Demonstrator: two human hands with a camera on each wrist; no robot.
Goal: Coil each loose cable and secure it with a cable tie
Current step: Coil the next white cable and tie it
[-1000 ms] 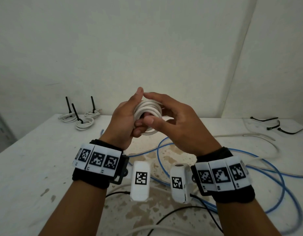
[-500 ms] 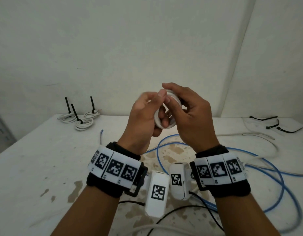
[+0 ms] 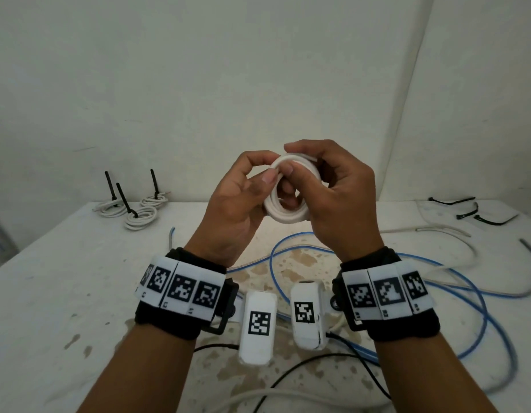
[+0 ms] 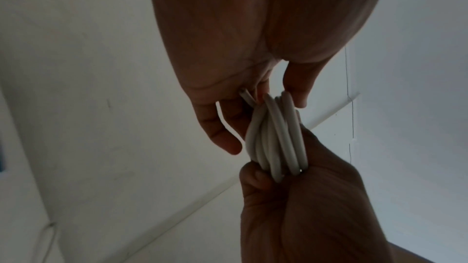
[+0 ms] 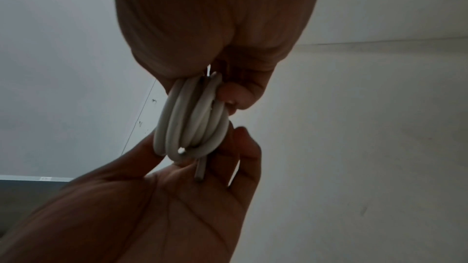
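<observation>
Fingers of both your hands curl around a small round coil of white plastic-sheathed cable (image 3: 291, 189), held up in the middle of the frame, well above the tabletop (image 3: 64, 278). Your left hand (image 3: 237, 204) pinches the coil's upper left rim between thumb and forefinger; your right hand (image 3: 341, 204) wraps the right side, thumb pressing on the top of the loop. In the right wrist view a short free cable end (image 5: 200, 169) sticks out below the coil toward your left palm.

You seem to be at the end of the coiling step: the loops are gathered, but no tie is on them. Next you need to keep the turns and that loose end pinned with one hand, then reach with the other for one of the black cable ties (image 3: 494, 220) lying at the right edge of the frame. Three tied white coils (image 3: 139, 217) sit at the far left; loose blue cable (image 3: 482, 308) sprawls at lower right.
</observation>
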